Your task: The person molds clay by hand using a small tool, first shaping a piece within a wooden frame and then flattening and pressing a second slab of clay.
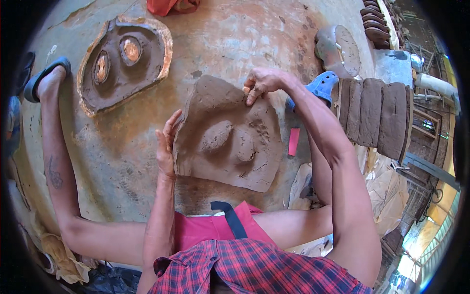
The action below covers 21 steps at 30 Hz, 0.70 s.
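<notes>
A large moulded piece of brown clay [215, 169] lies in front of me, tilted a little. It has a raised rim along its far side and two rounded bumps inside, with rough pitted marks near its right. My right hand [264, 84] reaches over its far edge, thumb and fingers pinching the rim. Against the left edge rests my left hand [168, 147], its fingers stretched out and apart. Farther left sits a pale mould [166, 41] lined with dark clay, which has two oval openings.
A small pink strip [293, 142] lies right of the clay piece. Beyond it are a blue clog [323, 88], thick clay slabs [370, 115] side by side, and a rounded grey block [339, 51]. Crumpled brown paper [390, 196] lies near right; red cloth [172, 6] is at the far edge.
</notes>
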Tool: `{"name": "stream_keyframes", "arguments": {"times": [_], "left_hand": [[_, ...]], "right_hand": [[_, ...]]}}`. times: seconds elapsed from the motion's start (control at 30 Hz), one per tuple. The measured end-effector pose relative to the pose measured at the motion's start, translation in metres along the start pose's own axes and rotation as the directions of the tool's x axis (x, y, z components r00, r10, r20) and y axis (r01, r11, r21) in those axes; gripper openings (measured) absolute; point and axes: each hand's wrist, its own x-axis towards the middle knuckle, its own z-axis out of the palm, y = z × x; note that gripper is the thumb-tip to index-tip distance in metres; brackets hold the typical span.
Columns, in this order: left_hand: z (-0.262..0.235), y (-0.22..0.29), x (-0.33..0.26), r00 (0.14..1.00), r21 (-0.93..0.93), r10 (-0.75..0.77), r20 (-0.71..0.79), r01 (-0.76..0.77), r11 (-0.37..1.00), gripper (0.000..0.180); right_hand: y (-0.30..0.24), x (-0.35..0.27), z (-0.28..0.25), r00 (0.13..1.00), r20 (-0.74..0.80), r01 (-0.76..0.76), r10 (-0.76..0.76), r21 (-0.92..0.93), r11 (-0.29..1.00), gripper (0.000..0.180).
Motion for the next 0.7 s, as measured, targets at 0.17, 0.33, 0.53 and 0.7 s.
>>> {"name": "stream_keyframes", "arguments": {"times": [0.17,0.33,0.53,0.7], "left_hand": [[-0.003,-0.012,0.007,1.0,0.02,-0.006,-0.022,0.007,1.0,0.085],[-0.006,-0.01,0.008,0.999,0.075,-0.012,-0.031,0.014,0.997,0.078],[-0.004,-0.011,0.005,1.0,0.061,0.003,-0.005,-0.003,0.998,0.071],[-0.012,-0.016,0.012,0.998,0.068,0.053,-0.018,-0.052,0.996,0.069]], "right_hand": [[-0.004,-0.005,-0.005,0.999,-0.03,-0.045,0.043,-0.1,0.994,0.034],[-0.007,-0.002,-0.005,0.994,-0.086,-0.092,0.069,-0.299,0.95,0.033],[-0.001,-0.006,-0.004,0.997,-0.081,-0.015,-0.006,-0.263,0.965,0.034],[-0.022,-0.005,-0.011,0.985,-0.043,-0.174,0.169,-0.232,0.957,0.039]]}}
